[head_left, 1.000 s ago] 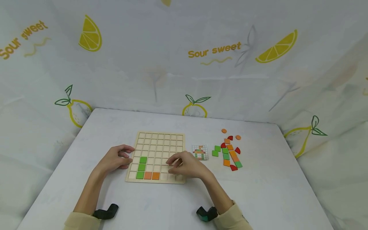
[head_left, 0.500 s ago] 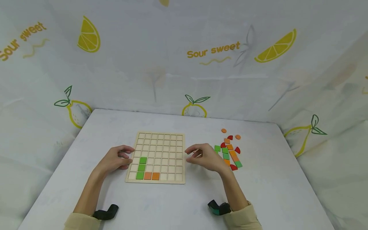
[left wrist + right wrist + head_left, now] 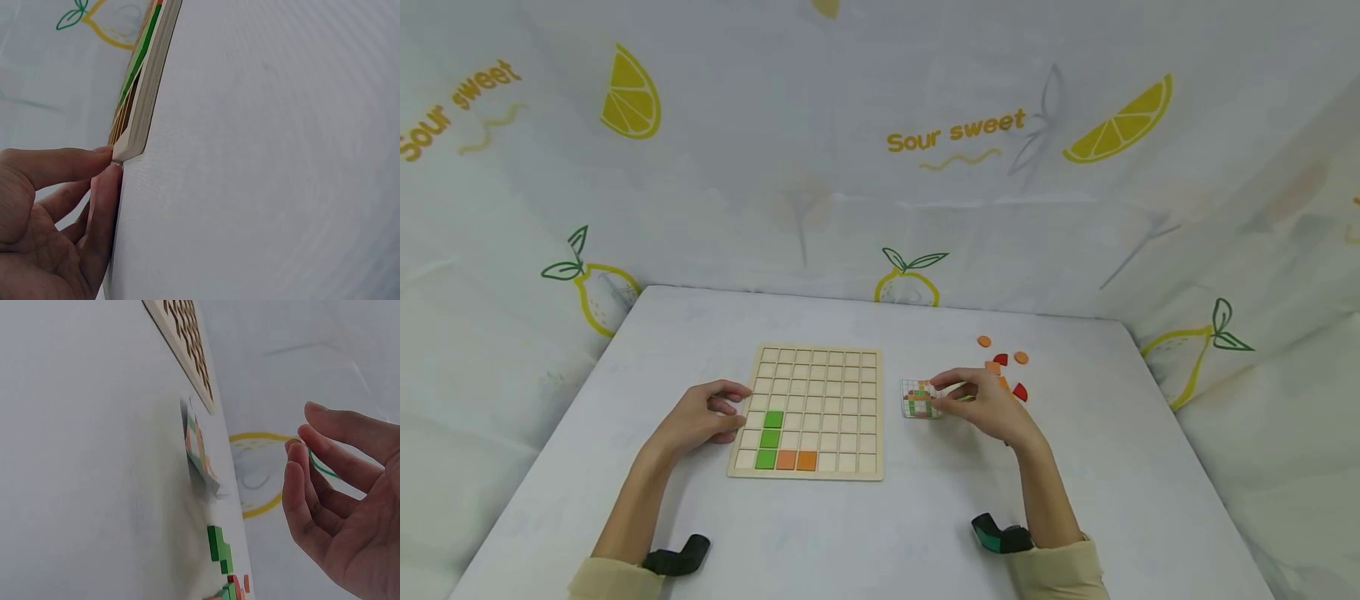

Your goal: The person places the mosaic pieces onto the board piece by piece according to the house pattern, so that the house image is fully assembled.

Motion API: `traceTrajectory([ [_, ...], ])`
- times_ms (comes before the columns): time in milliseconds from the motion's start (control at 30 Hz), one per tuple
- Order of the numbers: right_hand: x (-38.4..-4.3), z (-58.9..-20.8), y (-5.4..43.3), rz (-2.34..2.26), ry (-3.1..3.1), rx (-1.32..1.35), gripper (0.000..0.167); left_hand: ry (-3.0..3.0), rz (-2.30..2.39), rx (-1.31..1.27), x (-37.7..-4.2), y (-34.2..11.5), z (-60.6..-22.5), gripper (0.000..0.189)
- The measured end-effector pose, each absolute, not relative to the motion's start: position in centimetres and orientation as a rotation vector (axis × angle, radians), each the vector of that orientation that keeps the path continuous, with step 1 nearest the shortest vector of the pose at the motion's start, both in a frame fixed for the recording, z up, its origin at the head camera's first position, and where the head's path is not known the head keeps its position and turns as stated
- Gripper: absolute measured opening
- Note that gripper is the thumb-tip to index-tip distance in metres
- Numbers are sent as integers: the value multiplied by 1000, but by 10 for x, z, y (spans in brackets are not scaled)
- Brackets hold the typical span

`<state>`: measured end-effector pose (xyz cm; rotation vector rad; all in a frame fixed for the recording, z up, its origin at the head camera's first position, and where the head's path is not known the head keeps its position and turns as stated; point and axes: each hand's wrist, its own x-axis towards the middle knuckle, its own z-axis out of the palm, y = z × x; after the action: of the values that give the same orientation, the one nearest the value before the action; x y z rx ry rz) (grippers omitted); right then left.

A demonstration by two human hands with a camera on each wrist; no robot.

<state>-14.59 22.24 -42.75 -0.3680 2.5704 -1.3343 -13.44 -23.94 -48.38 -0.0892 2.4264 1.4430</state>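
The left hand (image 3: pixel 694 417), fingers parted, touches a wooden grid board (image 3: pixel 812 406); the right hand (image 3: pixel 985 404), fingers loosely bent, slightly parted, hovers over a printed grid card (image 3: pixel 916 400).

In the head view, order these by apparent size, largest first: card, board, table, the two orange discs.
1. Table
2. Board
3. Card, partly covered by the right hand
4. Discs: alike, so unranked

White table (image 3: pixel 820 542): board (image 3: pixel 808 387), card (image 3: pixel 916 400), tiles (image 3: pixel 1020 392)
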Motion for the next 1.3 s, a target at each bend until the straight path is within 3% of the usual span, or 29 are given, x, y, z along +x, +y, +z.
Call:
traceTrajectory([
  [700, -162, -451, 280, -1244, 2647, -169, 31, 2425, 1441, -93, -134, -238, -483, 51],
  [1300, -188, -465, 289, -1167, 2634, -227, 33, 2418, 1440, -112, -135, -238, -484, 50],
])
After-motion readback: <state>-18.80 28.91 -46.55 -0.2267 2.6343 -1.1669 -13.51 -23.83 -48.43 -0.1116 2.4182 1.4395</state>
